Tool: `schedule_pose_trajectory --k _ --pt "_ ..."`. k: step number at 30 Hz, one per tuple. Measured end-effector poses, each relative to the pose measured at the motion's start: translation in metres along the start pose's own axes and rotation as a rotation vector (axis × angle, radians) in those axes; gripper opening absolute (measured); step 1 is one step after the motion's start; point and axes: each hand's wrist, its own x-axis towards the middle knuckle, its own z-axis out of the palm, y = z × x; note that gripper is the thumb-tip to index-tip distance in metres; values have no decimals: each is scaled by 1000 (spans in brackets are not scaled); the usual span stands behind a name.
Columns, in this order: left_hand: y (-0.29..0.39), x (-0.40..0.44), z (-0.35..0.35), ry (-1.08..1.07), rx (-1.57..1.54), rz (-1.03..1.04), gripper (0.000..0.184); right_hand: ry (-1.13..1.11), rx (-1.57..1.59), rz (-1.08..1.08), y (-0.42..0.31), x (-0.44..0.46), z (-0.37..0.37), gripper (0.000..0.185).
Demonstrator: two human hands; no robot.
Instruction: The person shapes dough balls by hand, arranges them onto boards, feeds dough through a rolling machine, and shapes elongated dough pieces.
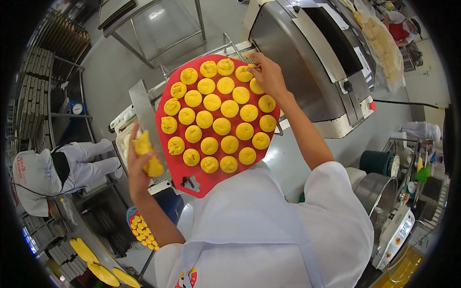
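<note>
A red plate (216, 181) with a cut-out handle lies in front of me, bearing many yellow dough balls (222, 126) in curved rows. Several balls along its rim have rough, torn tops; the inner ones look smooth. To the left of the plate, my left hand (139, 173) is closed around a lump of yellow dough (152, 165), part of which sticks up past the fingers. My right hand (270, 77) is over the far right rim, its thumb and fingers pinched on a bit of yellow dough above a dough ball (243, 74).
A grey-and-white machine (293, 62) stands at the back right, close to my right arm. Metal bars (230, 45) surround the plate's far side. A steel table (153, 17) is behind. At left a co-worker (62, 168) stands near racks. More dough balls (143, 231) sit below left.
</note>
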Motion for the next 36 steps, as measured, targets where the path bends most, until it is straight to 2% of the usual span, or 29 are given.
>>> schedule_pose_trajectory --k 1,4,7,10,13,16,19,20,21,22,24,25,26,27,28,29,30,31,34,35,36 --pt "-5 -5 14 2 9 -21 76 -20 -16 38 2 4 5 30" --pt "-20 -18 27 -5 -11 -76 71 33 -300 -258 29 8 27 25" --pt "-33 -23 22 -30 -7 -103 71 -91 -163 -296 33 10 29 22" --pt "-36 -24 21 -54 -4 -106 71 -144 -156 -356 31 9 30 19" --pt "-36 -24 25 -94 -4 -72 69 -209 -69 -195 17 16 19 18" --pt "-37 -21 34 -79 63 -18 68 -145 -234 -266 30 21 28 17" --pt "-37 -14 43 -77 128 43 70 -196 -318 -264 14 28 16 19" --pt "-35 -12 45 -85 145 69 70 -150 -176 -202 -1 24 7 20" --pt "-33 -13 46 -111 156 94 82 -105 -37 -150 -29 14 -7 22" --pt "-31 -14 49 -140 186 67 86 -67 103 -101 -56 0 -15 25" --pt "-24 -18 56 -207 255 1 92 -419 468 -45 -107 -52 -11 36" --pt "-23 -18 59 -297 318 -28 98 -611 474 -82 -142 -84 -13 52" --pt "-24 -19 58 -360 284 -24 98 -718 527 -153 -156 -114 1 49" --pt "-28 -18 58 -422 247 -19 97 -579 297 -358 -172 -137 7 44" --pt "-30 -19 58 -486 209 -15 97 -585 274 -296 -176 -147 7 42" --pt "-28 -24 62 -499 65 -100 100 -589 252 -233 -177 -154 7 41" --pt "-37 -24 61 -535 138 -60 103 -593 232 -171 -176 -160 9 40" --pt "-46 -24 62 -570 211 -26 107 -479 207 -235 -171 -170 11 32" --pt "-49 -26 69 -714 401 -37 122 -457 269 -203 -167 -187 -1 24" --pt "-46 -26 74 -780 403 -82 123 -429 291 -219 -164 -192 -4 16" --pt "-46 -25 79 -838 407 -127 125 -430 338 -118 -162 -194 -11 15"
